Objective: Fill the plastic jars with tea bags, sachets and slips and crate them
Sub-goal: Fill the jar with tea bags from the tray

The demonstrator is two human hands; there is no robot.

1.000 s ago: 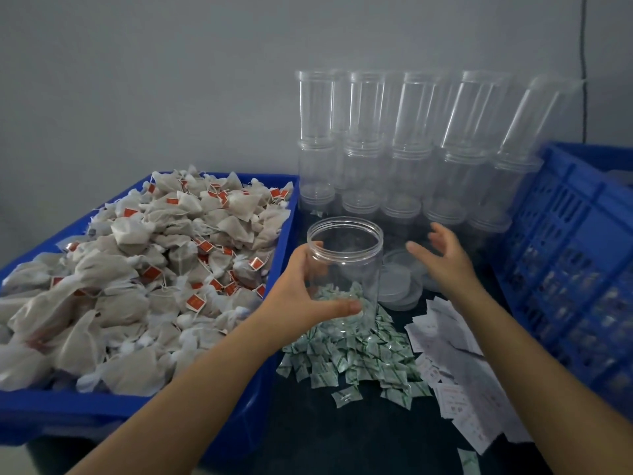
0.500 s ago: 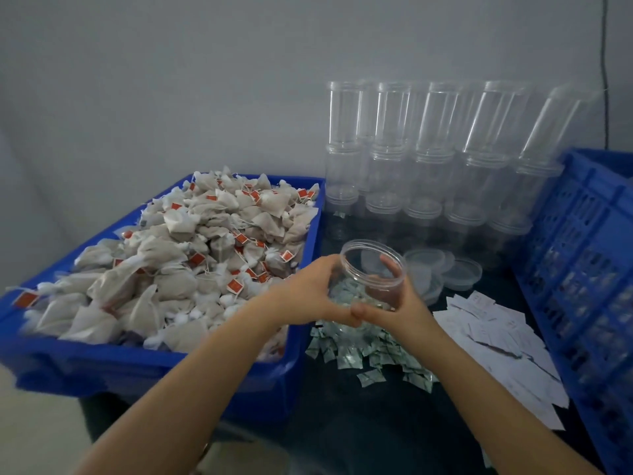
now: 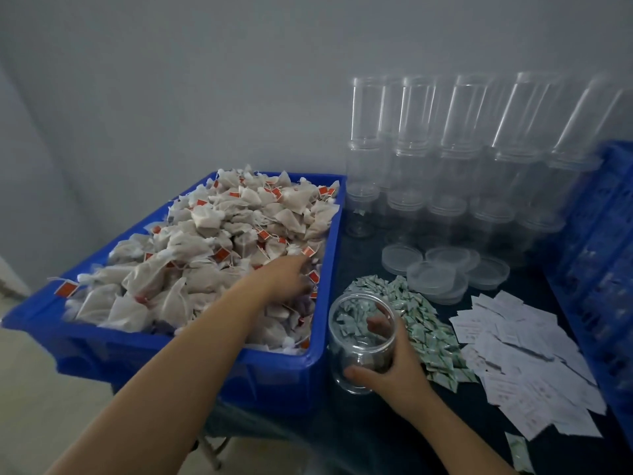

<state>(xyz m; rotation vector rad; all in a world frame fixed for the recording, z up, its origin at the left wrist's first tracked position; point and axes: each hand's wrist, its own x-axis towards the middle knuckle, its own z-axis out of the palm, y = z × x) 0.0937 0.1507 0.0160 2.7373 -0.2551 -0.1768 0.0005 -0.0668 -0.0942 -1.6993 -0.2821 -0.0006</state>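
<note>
My right hand (image 3: pixel 394 371) grips an open clear plastic jar (image 3: pixel 356 341) from its right side, and the jar stands on the dark table beside the blue tub (image 3: pixel 171 341). The jar looks empty; green sachets show through its wall. My left hand (image 3: pixel 286 277) reaches into the tub with fingers stretched out, palm down on the heap of tea bags (image 3: pixel 205 234) with red tags. Motion blur hides whether it holds any bag. A pile of green sachets (image 3: pixel 428 327) lies right of the jar, and white paper slips (image 3: pixel 520 358) are spread further right.
Stacked empty clear jars (image 3: pixel 462 173) line the wall at the back. Several clear lids (image 3: pixel 438 272) lie in front of them. A blue slatted crate (image 3: pixel 603 241) stands at the right edge. One stray sachet (image 3: pixel 519 452) lies near the table's front.
My left hand let go of the jar and moved left into the tub of tea bags. My right hand took over the jar and brought it lower and nearer to me.
</note>
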